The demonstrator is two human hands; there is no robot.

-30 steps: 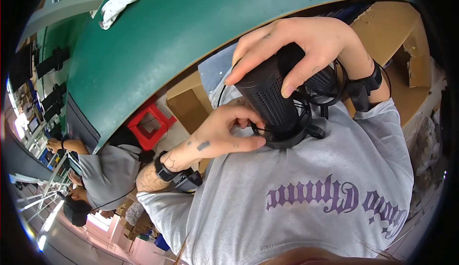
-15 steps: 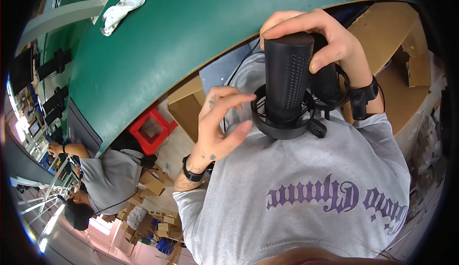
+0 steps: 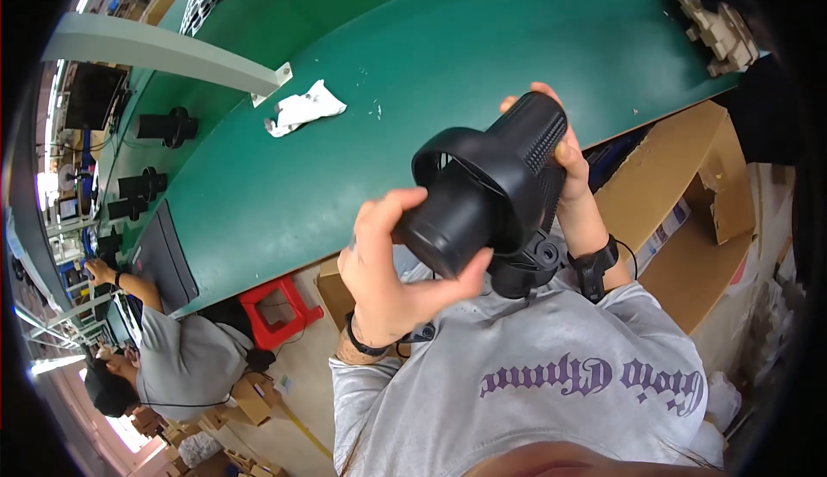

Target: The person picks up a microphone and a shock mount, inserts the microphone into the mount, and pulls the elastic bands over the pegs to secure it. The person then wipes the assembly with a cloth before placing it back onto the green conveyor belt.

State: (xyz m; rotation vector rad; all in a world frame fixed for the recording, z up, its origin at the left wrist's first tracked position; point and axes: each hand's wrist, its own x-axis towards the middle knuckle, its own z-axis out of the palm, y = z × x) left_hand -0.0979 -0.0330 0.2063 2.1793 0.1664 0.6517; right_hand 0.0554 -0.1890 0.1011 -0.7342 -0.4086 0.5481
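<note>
A black microphone [image 3: 452, 219] with a perforated grille is held tilted in front of my chest, its smooth end toward the lower left. A black shock-mount ring [image 3: 515, 197] surrounds its middle. My left hand [image 3: 379, 275] grips the smooth end between thumb and fingers. Round the grille end, my right hand [image 3: 573, 163] is closed, its fingers partly hidden behind the body. Below the ring shows another black rounded part with a pivot joint [image 3: 544, 253]; mostly covered, I cannot tell whether it belongs to a second microphone.
A green table [image 3: 388, 72] lies ahead, with a crumpled white cloth [image 3: 306, 108] near a grey metal post [image 3: 172, 51]. At right stands an open cardboard box [image 3: 672, 193]. A red stool [image 3: 280, 312] and a co-worker in grey [image 3: 189, 361] are at left. More black microphones [image 3: 164, 126] stand far left.
The microphone has gone from upright to tilted, its smooth end now toward the lower left. My left hand has moved from beside the ring to that end. The view has shifted, showing more table.
</note>
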